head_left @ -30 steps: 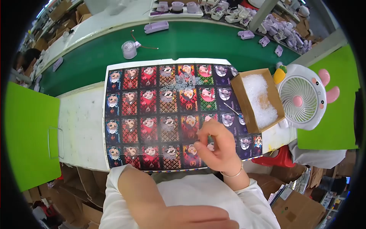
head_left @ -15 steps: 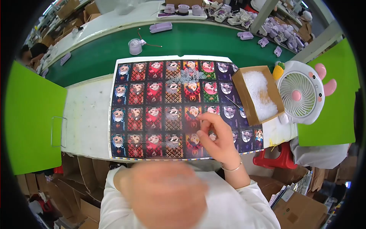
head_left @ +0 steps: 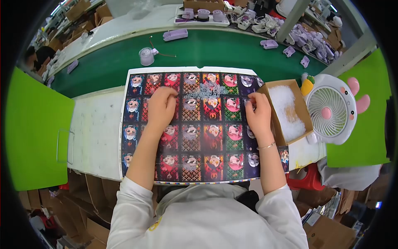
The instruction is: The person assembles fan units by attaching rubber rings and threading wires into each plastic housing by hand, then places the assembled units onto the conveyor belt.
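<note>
Green belt runs behind the tabletop; box of clear bits and fan crowd the right side. Clear pieces heaped on printed sheet, between the hands. Left hand, right hand: fingers bent, narrow; can't tell if holding anything. Versus half a second ago, left hand is up over the sheet, right hand shifted beside the box.

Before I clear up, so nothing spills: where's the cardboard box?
Head view, right side: the cardboard box sits between the right hand and the fan.

Green panels flanking white table
</note>
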A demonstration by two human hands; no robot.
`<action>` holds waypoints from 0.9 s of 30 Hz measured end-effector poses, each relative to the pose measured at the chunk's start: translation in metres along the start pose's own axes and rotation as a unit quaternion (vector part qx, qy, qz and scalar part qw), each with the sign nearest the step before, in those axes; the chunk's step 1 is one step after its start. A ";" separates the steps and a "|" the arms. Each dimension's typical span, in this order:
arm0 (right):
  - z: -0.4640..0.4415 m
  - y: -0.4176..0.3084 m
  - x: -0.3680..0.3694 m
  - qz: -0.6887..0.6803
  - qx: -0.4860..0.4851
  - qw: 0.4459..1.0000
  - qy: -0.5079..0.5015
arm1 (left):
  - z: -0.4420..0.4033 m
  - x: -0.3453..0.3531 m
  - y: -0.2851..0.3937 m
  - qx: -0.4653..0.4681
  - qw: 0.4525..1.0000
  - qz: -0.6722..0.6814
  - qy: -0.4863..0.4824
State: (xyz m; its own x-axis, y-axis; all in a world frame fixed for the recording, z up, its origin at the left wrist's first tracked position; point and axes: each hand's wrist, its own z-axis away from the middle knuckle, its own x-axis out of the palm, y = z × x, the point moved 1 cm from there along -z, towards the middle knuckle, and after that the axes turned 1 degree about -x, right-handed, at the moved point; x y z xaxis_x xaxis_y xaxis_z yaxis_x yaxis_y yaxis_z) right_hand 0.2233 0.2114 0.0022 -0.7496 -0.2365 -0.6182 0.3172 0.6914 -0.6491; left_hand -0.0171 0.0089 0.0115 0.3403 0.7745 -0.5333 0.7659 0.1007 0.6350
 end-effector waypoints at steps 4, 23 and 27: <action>0.003 0.016 0.003 -0.084 0.061 0.994 0.036 | 0.009 0.003 -0.026 -0.158 0.983 0.091 -0.012; 0.005 0.018 0.004 -0.125 0.130 0.982 -0.049 | 0.014 0.008 -0.013 -0.179 0.973 0.133 -0.061; 0.007 0.017 0.002 -0.134 0.144 0.979 -0.052 | 0.016 0.007 -0.010 -0.181 0.974 0.115 -0.076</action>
State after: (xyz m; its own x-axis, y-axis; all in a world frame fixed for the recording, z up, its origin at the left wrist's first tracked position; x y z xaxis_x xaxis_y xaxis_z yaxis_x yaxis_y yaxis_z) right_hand 0.2312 0.2176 -0.0131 -0.7701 -0.4618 -0.4401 0.2792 0.3763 -0.8834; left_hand -0.0137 0.0036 -0.0072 0.5772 0.7046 -0.4128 0.4269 0.1706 0.8880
